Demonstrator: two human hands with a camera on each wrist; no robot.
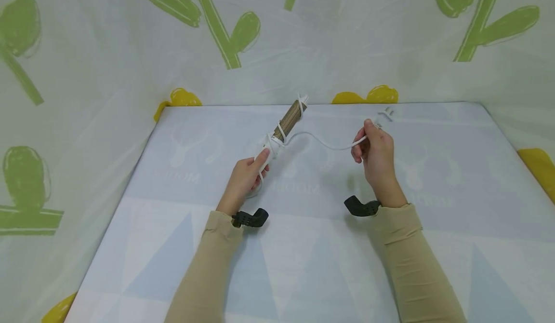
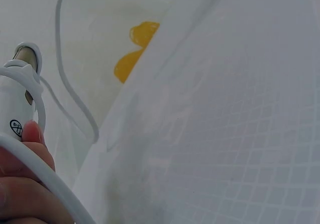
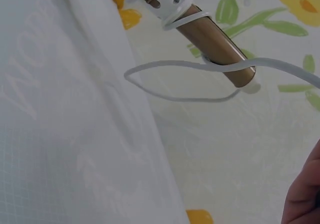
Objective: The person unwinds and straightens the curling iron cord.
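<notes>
My left hand point(image 1: 244, 178) grips the white handle of a curling iron point(image 1: 291, 120), thumb along its top. The iron tilts up and away to the right, its brown-gold barrel at the far end. White cord point(image 1: 336, 148) is wound loosely around barrel and handle, then runs across to my right hand point(image 1: 378, 156). That hand pinches the cord just below its two-pin plug point(image 1: 385, 115), which sticks out past the fingertips. In the right wrist view, the barrel point(image 3: 215, 44) has a cord loop hanging beside it. The left wrist view shows the fingers point(image 2: 30, 194) around the handle.
Beneath both hands lies a table with a pale blue and white patterned cover point(image 1: 303, 260). Light curtain-like sheets with green leaf prints point(image 1: 173, 2) stand behind it and at the left. Black wrist straps point(image 1: 362, 207) jut inward from both wrists.
</notes>
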